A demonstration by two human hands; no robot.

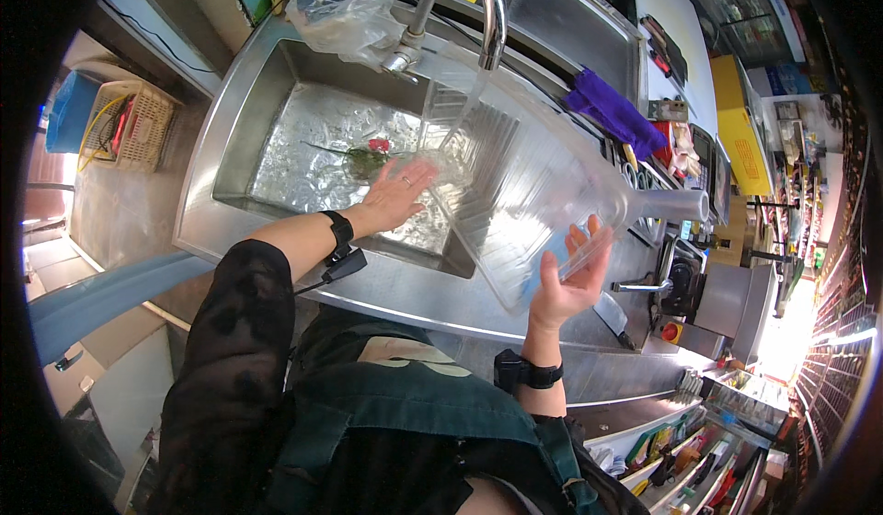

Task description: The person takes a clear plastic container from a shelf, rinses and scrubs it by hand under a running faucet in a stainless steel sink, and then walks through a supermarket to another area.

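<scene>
A large clear plastic scoop [545,149] with a tubular handle slants over the right side of the stainless steel sink [227,163]. My right hand [576,277] holds its near edge close to the handle, thumb apart from the fingers. Water [463,118] runs from the curved chrome faucet [494,25] onto the scoop and splashes at its lower end. There, my left hand [400,194] is stretched flat with nothing visibly gripped; whether it touches the plastic is unclear. Beside its fingertips, a green tangled clump [364,163] with a red piece [378,144] lies in the sink.
A crumpled plastic bag [345,29] sits behind the sink. Right of it are a purple cloth [614,111] and a cleaver [610,315] on the counter. A beige basket [131,125] stands at far left. A cable connector [345,267] hangs by my left wrist.
</scene>
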